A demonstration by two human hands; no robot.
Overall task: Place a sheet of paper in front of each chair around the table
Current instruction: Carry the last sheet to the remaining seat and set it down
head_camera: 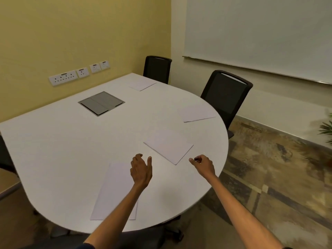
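Note:
Several white sheets lie on the white table (62, 159). The nearest sheet (115, 187) lies at the front edge under my left forearm. A second sheet (168, 146) rests just beyond my hands. A third sheet (195, 113) lies before the right black chair (224, 92), and a fourth sheet (142, 84) before the far black chair (157, 69). My left hand (141, 170) hovers open over the table, holding nothing. My right hand (203, 165) is loosely curled near the second sheet's corner, empty.
A grey cable hatch (101, 103) is set in the tabletop. Wall sockets (79, 73) line the yellow wall. A whiteboard (260, 36) hangs at the right. A plant (327, 128) stands at the far right. Part of a chair base (170, 232) shows under the table's near edge.

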